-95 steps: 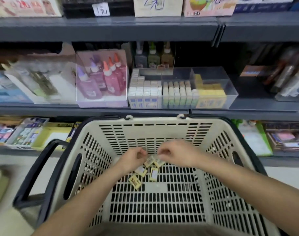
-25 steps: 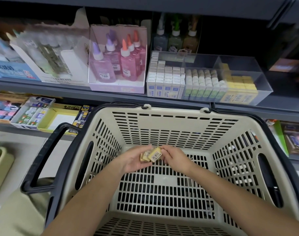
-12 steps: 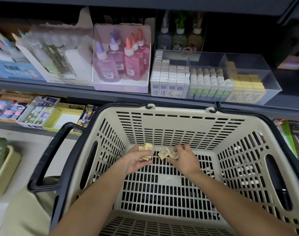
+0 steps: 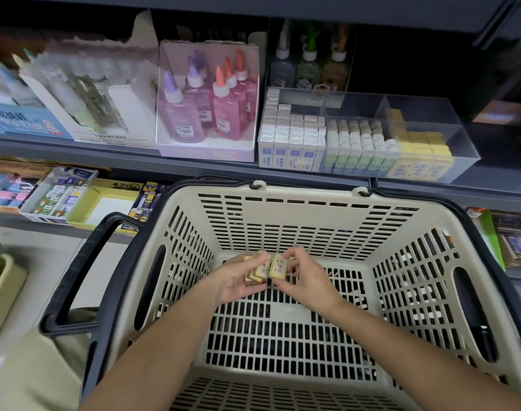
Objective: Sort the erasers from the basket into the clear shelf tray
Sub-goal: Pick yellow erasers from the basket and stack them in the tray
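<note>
Head view; beige slotted basket (image 4: 283,223) taken as reference.

Left hand (image 4: 235,284): inside the basket, above its floor near the far wall; palm up, fingers and thumb curled round a small stack of yellow-sleeved erasers (image 4: 255,274); clamped on the stack.

Right hand (image 4: 308,281): inside the basket, just right of the left hand; thumb and fingertips pinch a single yellow-sleeved eraser (image 4: 277,268), label face up; this eraser sits directly against the stack, edges apparently touching.

Basket floor beneath both hands: bare slots only where visible; the part under the hands is hidden.

Clear shelf tray (image 4: 416,111): on the grey shelf beyond the basket's far rim, toward its right; compartments side by side, holding blue-sleeved white erasers (image 4: 292,134), green-sleeved erasers (image 4: 360,143), and, farthest right, yellow erasers (image 4: 422,151), this last compartment only partly filled at the back.

Glitter glue bottles (image 4: 220,105): pink display box, beyond the basket's far-left corner.

Black handle (image 4: 84,262): folded down outside the basket's left wall.
</note>
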Available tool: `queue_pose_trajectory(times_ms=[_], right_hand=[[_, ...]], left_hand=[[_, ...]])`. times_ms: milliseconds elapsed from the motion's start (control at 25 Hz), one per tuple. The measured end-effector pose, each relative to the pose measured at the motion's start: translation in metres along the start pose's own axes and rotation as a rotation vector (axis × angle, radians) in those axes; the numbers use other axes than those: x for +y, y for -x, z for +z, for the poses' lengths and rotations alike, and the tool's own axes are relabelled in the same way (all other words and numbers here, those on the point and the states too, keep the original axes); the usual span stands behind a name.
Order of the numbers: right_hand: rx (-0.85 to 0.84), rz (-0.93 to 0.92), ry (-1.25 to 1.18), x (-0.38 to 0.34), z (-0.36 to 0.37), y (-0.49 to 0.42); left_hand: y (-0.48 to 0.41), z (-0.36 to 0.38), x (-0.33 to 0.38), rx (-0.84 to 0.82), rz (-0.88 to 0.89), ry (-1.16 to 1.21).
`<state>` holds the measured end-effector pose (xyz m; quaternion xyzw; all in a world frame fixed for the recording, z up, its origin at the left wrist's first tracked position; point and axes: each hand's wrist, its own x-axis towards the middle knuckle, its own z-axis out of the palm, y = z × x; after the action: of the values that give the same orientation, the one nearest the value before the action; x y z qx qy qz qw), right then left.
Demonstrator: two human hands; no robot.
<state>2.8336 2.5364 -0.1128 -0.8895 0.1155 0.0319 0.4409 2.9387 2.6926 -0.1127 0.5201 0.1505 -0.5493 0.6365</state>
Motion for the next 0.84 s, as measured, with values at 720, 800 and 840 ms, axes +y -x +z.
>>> queue_pose_trajectory(times_ms=[720, 800, 840], right_hand=[[-0.155, 0.041, 0.731, 0.034, 0.0, -0.028], [-0.189, 0.021, 0.711, 0.036, 0.004, -0.025], [-0.21, 0.018, 0.713, 0.037, 0.005, -0.024]], left_hand=[[0.007, 0.0, 0.014, 0.095, 0.075, 0.006], [0.011, 0.004, 0.016, 0.077, 0.078, -0.025], [0.013, 0.006, 0.018, 0.068, 0.083, -0.048]])
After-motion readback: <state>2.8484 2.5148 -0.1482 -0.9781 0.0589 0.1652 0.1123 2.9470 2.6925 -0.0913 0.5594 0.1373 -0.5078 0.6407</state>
